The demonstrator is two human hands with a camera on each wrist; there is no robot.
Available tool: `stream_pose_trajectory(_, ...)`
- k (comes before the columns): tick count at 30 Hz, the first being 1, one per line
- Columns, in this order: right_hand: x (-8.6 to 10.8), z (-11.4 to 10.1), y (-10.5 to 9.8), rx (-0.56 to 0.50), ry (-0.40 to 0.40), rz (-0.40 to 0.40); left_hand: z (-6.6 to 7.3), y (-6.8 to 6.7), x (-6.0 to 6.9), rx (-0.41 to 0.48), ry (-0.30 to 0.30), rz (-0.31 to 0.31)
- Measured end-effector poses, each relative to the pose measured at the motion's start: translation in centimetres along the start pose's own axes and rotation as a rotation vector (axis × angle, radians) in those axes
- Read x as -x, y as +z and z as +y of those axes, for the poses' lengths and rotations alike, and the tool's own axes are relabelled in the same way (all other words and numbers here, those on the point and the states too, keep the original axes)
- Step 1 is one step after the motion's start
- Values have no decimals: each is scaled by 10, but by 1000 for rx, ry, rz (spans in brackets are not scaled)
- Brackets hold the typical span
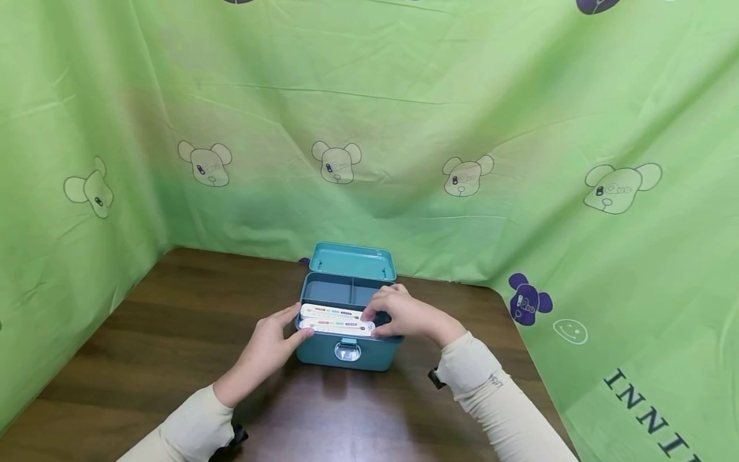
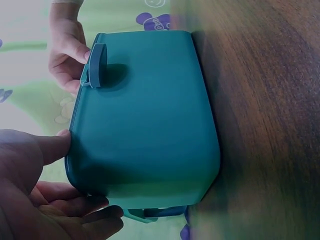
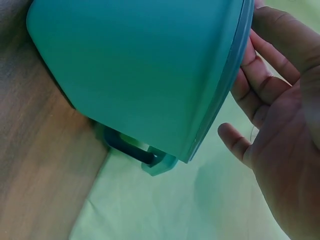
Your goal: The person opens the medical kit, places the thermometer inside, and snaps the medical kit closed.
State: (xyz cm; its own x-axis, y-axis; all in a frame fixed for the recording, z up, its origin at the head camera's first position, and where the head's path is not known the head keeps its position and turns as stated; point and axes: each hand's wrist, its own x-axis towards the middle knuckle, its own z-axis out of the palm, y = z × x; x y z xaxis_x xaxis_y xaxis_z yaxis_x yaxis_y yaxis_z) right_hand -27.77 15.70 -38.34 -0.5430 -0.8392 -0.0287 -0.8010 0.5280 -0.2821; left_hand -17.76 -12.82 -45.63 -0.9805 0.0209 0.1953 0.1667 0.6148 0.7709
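Note:
A teal box (image 1: 353, 354) stands on the table with its lid (image 1: 353, 260) tilted back and a divided tray (image 1: 326, 290) in its rear part. Two long white packs (image 1: 335, 328) with small coloured print lie side by side at the front opening. My left hand (image 1: 262, 350) is at the box's left end, thumb by the near pack's end, other fingers extended along the side (image 2: 55, 185). My right hand (image 1: 404, 314) reaches over the right rim, thumb and forefinger bent around the packs' right ends. In the right wrist view, the box wall (image 3: 130, 65) hides these fingertips (image 3: 265, 70).
The brown wooden table (image 1: 190, 308) surrounds the box. Green printed cloth (image 1: 404, 128) hangs behind the table and along both sides. A round clear-faced latch (image 1: 348, 351) is on the box's front, and a dark handle (image 3: 127, 146) sticks out from it.

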Motion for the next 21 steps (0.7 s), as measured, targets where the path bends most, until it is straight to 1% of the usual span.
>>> stream_pose_trajectory(4,-1,-1,3,3,-7,-5,-1,1,0,-8,9,0)
stream_pose_trajectory(9,-1,-3,3,12,-21,9,-1,1,0,-11,24,1)
stream_pose_trajectory(14,0,-6,6,24,-43,18,0,0,0,-22,22,0)
stream_pose_trajectory(21,2,-6,11,37,-23,66,0,-1,0,-35,16,-5)
